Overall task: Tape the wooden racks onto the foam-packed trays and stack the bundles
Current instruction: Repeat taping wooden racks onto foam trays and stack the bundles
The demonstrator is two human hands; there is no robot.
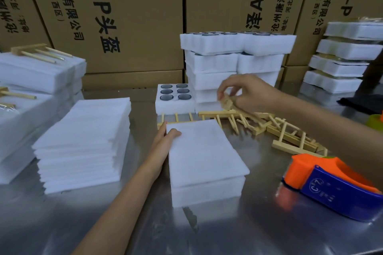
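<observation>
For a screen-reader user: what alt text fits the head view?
A person's left hand rests on a foam-covered tray on a metal table, while the right hand pinches a wooden rack above a rack pile. A tape dispenser lies at right.

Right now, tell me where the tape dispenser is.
In the head view, the orange-and-blue tape dispenser lies on the metal table at lower right, just right of the covered foam tray and in front of the pile of wooden racks.
</observation>
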